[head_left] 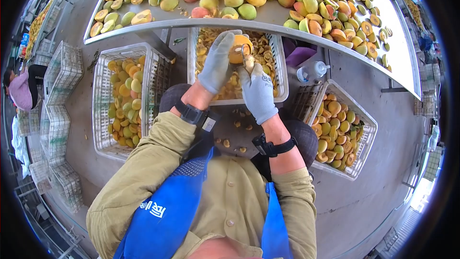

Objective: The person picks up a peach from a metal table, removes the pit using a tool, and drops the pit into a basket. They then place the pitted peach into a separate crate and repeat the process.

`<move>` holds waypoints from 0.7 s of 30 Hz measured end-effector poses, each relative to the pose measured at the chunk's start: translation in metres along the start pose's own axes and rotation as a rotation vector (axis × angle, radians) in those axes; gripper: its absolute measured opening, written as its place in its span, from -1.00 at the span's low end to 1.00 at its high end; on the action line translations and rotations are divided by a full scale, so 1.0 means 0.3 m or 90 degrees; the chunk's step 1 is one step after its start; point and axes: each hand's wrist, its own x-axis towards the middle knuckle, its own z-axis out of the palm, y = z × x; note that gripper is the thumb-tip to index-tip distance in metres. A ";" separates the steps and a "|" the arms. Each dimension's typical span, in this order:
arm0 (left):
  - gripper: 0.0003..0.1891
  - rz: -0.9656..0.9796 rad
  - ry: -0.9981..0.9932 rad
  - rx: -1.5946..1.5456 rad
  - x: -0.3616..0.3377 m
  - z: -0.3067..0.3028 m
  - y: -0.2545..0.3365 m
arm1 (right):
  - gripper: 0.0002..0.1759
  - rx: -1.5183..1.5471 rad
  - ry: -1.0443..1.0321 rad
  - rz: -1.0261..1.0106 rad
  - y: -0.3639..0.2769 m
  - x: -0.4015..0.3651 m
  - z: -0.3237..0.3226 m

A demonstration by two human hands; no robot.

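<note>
My left hand (217, 64), in a pale grey glove, is closed around a yellow peach (235, 52). A cut opening shows on the peach's right side. My right hand (258, 91), gloved alike, grips a small tool with a short brownish handle (248, 62); its tip meets the peach, and its exact shape is partly hidden by the fingers. Both hands are above a white plastic crate (282, 74) that holds many peach pits and scraps (266, 48).
A metal table (177, 23) piled with cut peaches (330, 19) stands ahead. Crates of peach halves flank me, one left (103, 129) and one right (366, 139). A clear bottle (314, 71) stands right. Stacked crates (62, 81) and a seated person (21, 88) are far left.
</note>
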 end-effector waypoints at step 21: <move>-0.69 0.105 0.032 0.188 0.003 -0.018 0.028 | -0.82 0.591 -0.360 0.325 -0.105 0.023 -0.081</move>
